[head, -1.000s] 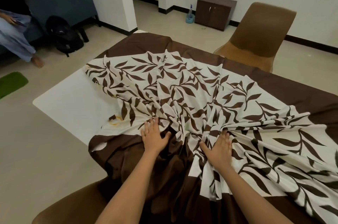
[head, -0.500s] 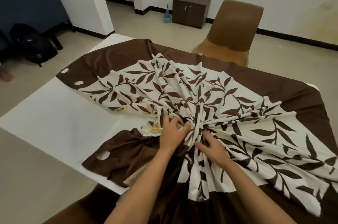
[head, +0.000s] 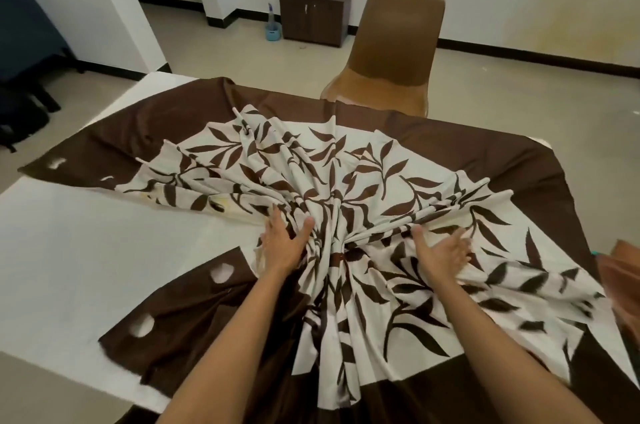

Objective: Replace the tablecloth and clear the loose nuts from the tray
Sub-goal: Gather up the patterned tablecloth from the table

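Note:
A brown-bordered cream tablecloth with a brown leaf print lies bunched in folds over the white table. Its folds fan out from a gathered point between my hands. My left hand lies flat on the cloth, fingers spread, at the left of the bunch. My right hand is at the right of the bunch, fingers straight and spread on the cloth. No tray or nuts are visible.
A brown plastic chair stands at the table's far side. Another brown chair edge shows at the right. A dark wooden cabinet and a blue spray bottle stand by the far wall. Bare table shows on the left.
My hands have let go of the gathered cloth centre and spread apart, now flat on either side of the bunch. The cloth has slid further across the table, and the view has turned right.

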